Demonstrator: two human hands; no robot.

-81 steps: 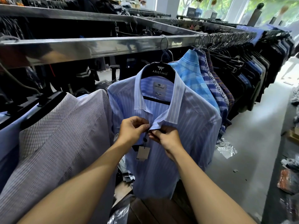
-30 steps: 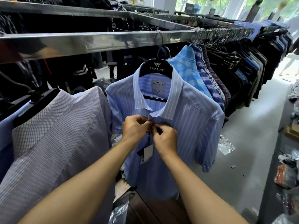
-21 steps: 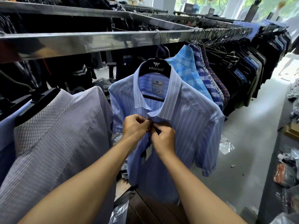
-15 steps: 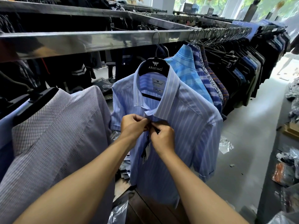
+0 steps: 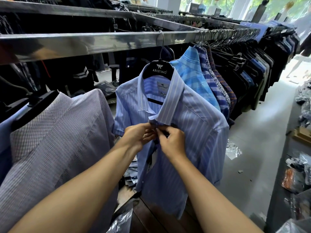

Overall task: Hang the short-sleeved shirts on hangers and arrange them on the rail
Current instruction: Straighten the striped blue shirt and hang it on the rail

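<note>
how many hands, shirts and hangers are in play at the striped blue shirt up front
hands: 2, left hand and right hand, both pinching the shirt front below the collar
striped blue shirt: 1
black hanger: 1
total: 4

Crumpled plastic wrap [image 5: 233, 151] lies on the grey floor [image 5: 255, 125] at three o'clock. A clear bag [image 5: 121, 221] sits at six, and packets [image 5: 290, 180] clutter the surface [image 5: 276, 199] at four.

Fingertips of the left hand [image 5: 138, 135] and right hand [image 5: 173, 142] cover the upper placket of the blue striped shirt [image 5: 198, 132], so the button there cannot be seen. Its hang tag [image 5: 153, 156] shows only as a sliver between the wrists. The grey checked shirt [image 5: 58, 140] runs off the left edge. The lower line of print on the collar label [image 5: 162, 87] is too small to read.
</note>
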